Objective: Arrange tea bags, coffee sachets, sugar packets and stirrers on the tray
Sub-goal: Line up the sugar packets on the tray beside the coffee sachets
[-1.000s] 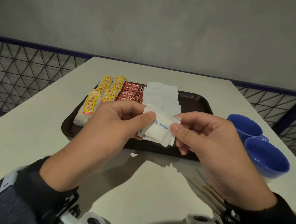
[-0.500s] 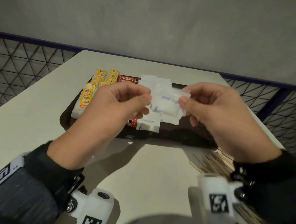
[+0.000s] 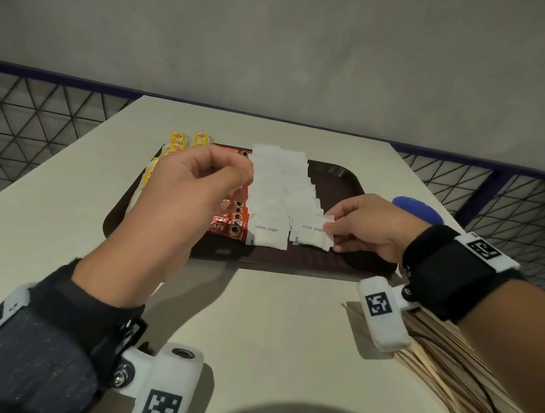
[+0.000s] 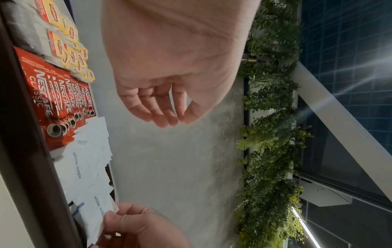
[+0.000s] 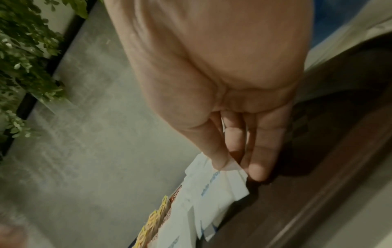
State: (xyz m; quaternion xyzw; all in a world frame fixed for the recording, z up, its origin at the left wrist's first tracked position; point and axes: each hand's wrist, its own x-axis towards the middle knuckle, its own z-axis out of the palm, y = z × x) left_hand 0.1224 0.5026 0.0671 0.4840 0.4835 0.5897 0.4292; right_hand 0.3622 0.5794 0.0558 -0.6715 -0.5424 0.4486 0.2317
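The left hand (image 3: 189,195) covers most of the tea bags (image 3: 177,138) and coffee sachets (image 3: 230,226). The right forearm hides part of the stirrers (image 3: 439,373), and the right wrist view is blurred.

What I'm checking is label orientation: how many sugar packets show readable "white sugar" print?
2. One packet lies near the tray's front edge beside the coffee sachets; a second packet, right of it, is pinched by the right hand. Packets behind look blank or too blurred to read.

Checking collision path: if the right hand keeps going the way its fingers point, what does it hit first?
The right hand points left along the tray's near edge. First in line: the neighbouring sugar packet, then the coffee sachets. Depth is unclear.
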